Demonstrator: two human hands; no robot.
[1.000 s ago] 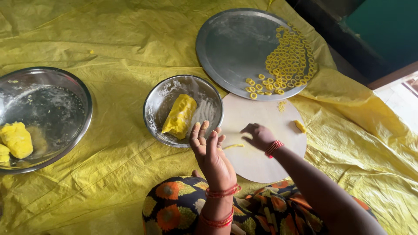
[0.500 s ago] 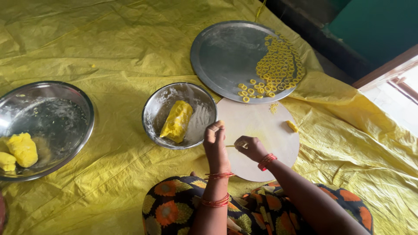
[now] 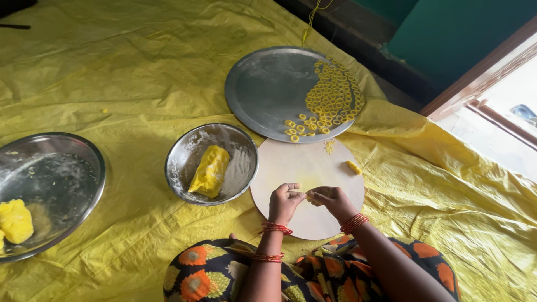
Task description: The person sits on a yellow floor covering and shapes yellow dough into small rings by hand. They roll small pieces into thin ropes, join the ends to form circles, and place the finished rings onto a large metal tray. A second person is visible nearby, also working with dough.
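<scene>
No packages, labels, signs or screens are visible in this view.

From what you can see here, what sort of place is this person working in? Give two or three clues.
Probably a home floor set up for making snacks by hand. A yellow plastic sheet covers the ground, a round steel tray holds small dough rings, and both hands meet over a round rolling board.
</scene>
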